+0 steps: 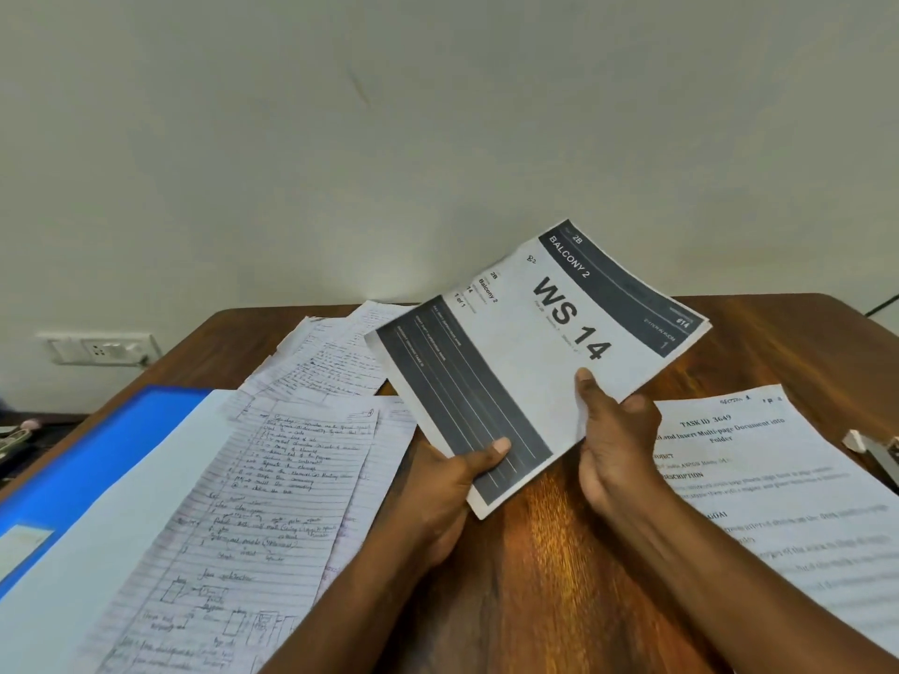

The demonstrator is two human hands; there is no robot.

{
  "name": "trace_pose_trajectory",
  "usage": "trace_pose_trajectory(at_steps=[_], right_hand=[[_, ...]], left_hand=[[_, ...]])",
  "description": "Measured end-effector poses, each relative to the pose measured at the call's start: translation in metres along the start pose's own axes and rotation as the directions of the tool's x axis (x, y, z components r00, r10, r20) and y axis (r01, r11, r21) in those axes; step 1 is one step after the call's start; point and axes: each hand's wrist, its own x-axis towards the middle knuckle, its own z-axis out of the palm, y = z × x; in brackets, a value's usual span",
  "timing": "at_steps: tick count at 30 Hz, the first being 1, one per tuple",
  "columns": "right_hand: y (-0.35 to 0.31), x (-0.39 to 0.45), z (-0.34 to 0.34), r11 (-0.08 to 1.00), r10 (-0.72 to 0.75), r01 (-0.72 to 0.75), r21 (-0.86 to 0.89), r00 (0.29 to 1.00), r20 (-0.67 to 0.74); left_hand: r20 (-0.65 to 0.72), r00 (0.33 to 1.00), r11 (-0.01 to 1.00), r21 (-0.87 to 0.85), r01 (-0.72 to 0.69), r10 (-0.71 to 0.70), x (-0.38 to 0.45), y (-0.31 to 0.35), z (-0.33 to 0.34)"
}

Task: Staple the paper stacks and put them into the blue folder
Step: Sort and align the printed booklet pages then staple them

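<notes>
Paper stack (530, 362) printed "WS 14" is held up off the worktop (549, 566) in the single head view, tilted, its long axis running from the near-left corner up toward the far right. The left hand (452, 484) pinches its near dark-banded corner, thumb on top, and the right hand (615, 445) clamps its near long edge, thumb on the face; both are closed on this stack. Blue folder (97, 459) lies open at the worktop's left edge, left of and nearer to the left hand. What looks like a stapler (875, 454) sits at the right edge, mostly cut off, closer to the right hand, so stapling probably calls for a reach that way. Count: one held stack, one folder, one printed task sheet (778, 498) on the right, and a loose spread of handwritten pages (272, 488) between folder and hands, too overlapped to count.
</notes>
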Motion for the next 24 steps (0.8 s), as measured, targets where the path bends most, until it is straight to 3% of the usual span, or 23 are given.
trace_pose_trajectory(at_steps=[7,15,20,24], right_hand=[[-0.015,0.018,-0.006,0.997,-0.011,0.011,-0.077,1.0,-0.002],[-0.053,0.054,-0.032,0.888,0.232,-0.074,-0.454,0.925,0.302],[-0.06,0.067,-0.044,0.814,0.313,-0.097,-0.572,0.904,0.292],[-0.064,0.061,-0.043,0.724,0.406,-0.067,-0.686,0.847,0.345]], left_hand=[[0.154,0.987,0.998,0.048,-0.047,0.039,-0.002,0.004,-0.004],[0.114,0.985,0.985,-0.133,-0.113,0.128,0.002,0.024,-0.025],[0.173,0.978,0.993,-0.048,-0.106,0.113,0.006,0.033,-0.033],[0.117,0.989,0.98,0.168,-0.11,0.091,0.011,0.025,-0.028]])
